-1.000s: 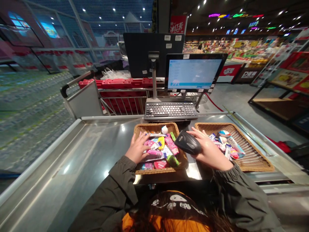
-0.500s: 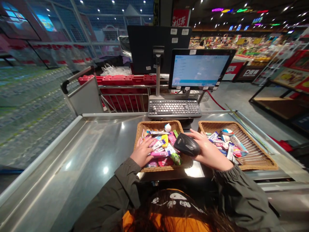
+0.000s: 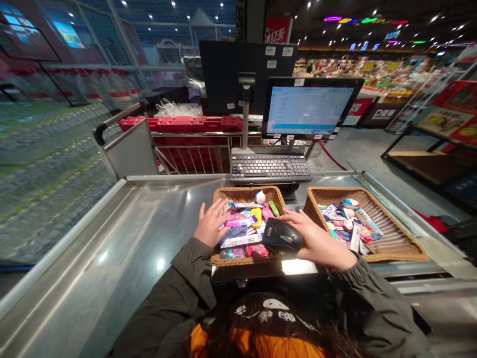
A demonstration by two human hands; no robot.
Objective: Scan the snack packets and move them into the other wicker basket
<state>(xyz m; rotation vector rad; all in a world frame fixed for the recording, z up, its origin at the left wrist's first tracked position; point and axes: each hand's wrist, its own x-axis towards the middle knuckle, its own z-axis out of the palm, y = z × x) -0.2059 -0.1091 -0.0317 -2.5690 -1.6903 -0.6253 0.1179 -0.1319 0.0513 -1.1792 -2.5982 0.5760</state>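
Our open left hand [image 3: 210,224] rests on colourful packets [image 3: 240,232] in the left wicker basket [image 3: 248,193], while our right hand [image 3: 322,246] grips a black handheld barcode scanner [image 3: 282,235] over its near right corner, left of the right wicker basket [image 3: 395,236].

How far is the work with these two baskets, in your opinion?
Partly done: the right wicker basket holds some packets. In hand: the right hand grips a black handheld barcode scanner; the left hand is at the pile in the left wicker basket. Left: that pile looks bigger.

the handheld scanner [image 3: 282,235] hides part of the packets [image 3: 238,241] in the wicker basket [image 3: 249,194].
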